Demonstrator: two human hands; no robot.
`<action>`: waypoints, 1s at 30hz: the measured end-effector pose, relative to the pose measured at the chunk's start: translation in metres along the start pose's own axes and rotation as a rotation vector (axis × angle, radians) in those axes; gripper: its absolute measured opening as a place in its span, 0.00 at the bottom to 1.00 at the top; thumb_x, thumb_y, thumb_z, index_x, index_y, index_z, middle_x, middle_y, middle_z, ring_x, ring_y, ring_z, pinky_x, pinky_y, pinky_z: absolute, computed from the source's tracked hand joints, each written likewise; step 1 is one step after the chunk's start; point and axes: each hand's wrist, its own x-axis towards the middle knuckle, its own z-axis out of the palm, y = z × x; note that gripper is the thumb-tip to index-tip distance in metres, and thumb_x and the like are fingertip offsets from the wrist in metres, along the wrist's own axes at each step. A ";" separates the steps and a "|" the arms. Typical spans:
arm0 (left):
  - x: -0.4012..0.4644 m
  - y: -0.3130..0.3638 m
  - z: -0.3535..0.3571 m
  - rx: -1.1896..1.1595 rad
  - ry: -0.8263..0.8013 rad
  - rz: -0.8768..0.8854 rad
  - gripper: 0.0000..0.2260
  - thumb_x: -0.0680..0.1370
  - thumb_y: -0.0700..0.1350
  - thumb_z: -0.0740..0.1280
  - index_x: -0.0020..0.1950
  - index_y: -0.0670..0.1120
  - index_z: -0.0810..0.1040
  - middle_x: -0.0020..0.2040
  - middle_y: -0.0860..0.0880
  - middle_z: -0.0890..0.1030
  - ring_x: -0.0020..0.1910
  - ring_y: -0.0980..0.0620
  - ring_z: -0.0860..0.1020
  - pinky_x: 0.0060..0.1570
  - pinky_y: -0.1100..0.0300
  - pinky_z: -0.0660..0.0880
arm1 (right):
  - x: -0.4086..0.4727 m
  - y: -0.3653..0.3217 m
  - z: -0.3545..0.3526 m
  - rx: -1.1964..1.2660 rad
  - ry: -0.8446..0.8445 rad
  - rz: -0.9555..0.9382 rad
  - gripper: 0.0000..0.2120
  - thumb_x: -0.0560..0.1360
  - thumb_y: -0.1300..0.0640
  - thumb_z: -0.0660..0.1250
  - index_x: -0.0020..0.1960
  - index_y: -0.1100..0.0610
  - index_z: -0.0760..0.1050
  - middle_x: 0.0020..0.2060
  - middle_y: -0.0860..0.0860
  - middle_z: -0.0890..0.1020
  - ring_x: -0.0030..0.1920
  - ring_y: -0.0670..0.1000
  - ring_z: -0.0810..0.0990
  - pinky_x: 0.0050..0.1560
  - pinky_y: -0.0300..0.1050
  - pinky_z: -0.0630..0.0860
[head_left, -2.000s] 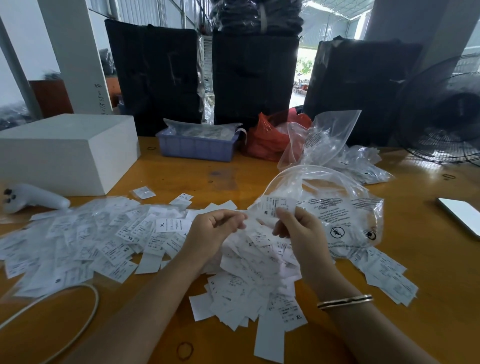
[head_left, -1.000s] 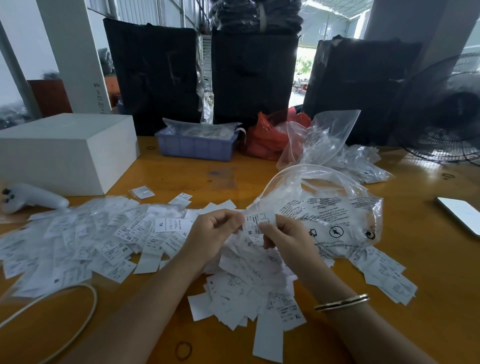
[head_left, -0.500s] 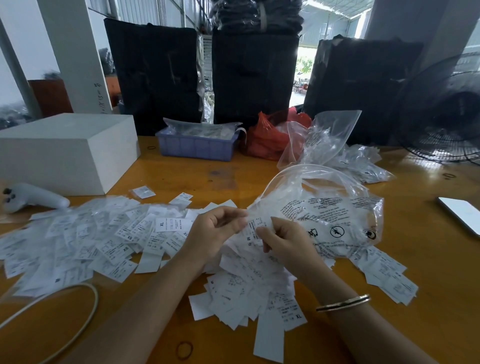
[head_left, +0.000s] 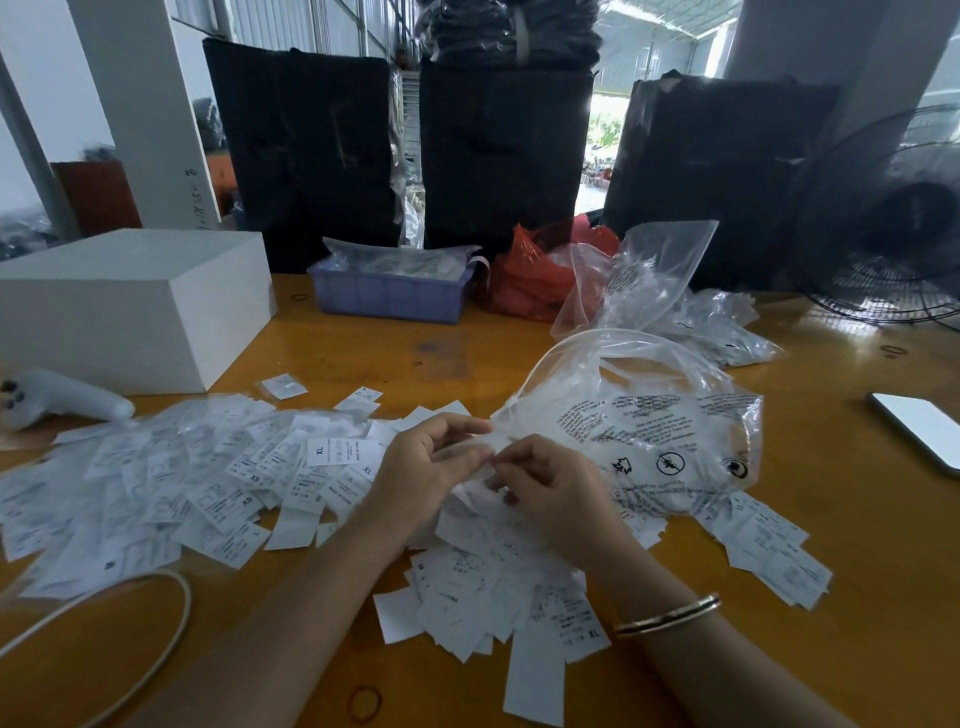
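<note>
Over a pile (head_left: 483, 587) of slips on the counter (head_left: 872, 530), left hand (head_left: 431, 467) and right hand (head_left: 550, 493) are together, both pinching one blurred label (head_left: 482, 451) beside a clear bag (head_left: 649, 431).

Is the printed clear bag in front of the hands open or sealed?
Open: the clear bag lies puffed, its mouth rim arched in a wide loop.

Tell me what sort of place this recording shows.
Probably a garment packing workshop or warehouse: heaps of size labels on the table, a clear polybag with printed warnings, and black wrapped bales behind.
</note>
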 end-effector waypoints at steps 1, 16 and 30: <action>0.000 0.000 0.000 0.002 -0.008 -0.003 0.07 0.74 0.42 0.71 0.47 0.55 0.81 0.41 0.61 0.83 0.45 0.61 0.81 0.42 0.70 0.76 | 0.000 -0.001 0.002 -0.025 -0.030 -0.014 0.08 0.76 0.59 0.66 0.42 0.47 0.78 0.35 0.42 0.82 0.35 0.39 0.79 0.37 0.31 0.75; 0.010 -0.008 -0.041 0.609 0.492 0.124 0.06 0.75 0.41 0.71 0.51 0.46 0.80 0.44 0.51 0.79 0.40 0.57 0.74 0.36 0.67 0.70 | 0.049 0.050 -0.062 -0.798 0.167 0.277 0.17 0.78 0.58 0.58 0.67 0.53 0.68 0.61 0.54 0.76 0.63 0.56 0.72 0.67 0.53 0.62; 0.008 -0.012 -0.023 0.965 0.351 0.263 0.06 0.73 0.43 0.72 0.49 0.50 0.81 0.52 0.51 0.79 0.54 0.48 0.75 0.51 0.55 0.61 | 0.038 0.051 -0.058 -0.603 0.472 0.062 0.16 0.76 0.64 0.62 0.62 0.54 0.75 0.46 0.52 0.81 0.47 0.53 0.78 0.58 0.54 0.72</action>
